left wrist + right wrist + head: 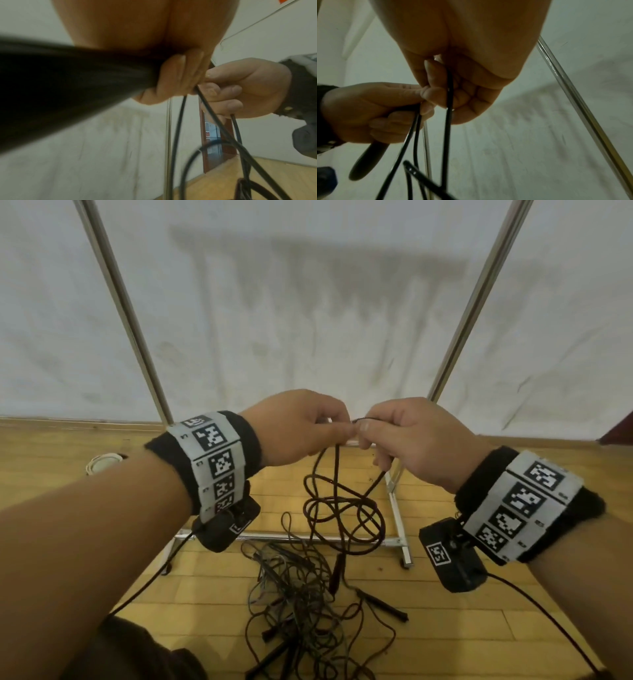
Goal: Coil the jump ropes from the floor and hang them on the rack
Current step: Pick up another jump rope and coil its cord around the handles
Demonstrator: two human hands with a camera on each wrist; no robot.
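Note:
A dark jump rope [342,508] hangs in loose loops from my two hands, which meet at chest height in front of the rack. My left hand [337,433] grips the rope's black handle [368,159] in its curled fingers [180,75], and strands of the cord drop out beside them. My right hand [368,436] touches the left one and pinches the cord [448,94] between thumb and fingers. Several more jump ropes [301,594] lie tangled on the wooden floor below, some with black handles [387,607].
The rack's two metal uprights [120,302] [479,296] rise in front of a white sheet, and its base bars [397,508] lie on the floor under the hanging loops. A pale coiled cord [102,462] lies at the left by the wall.

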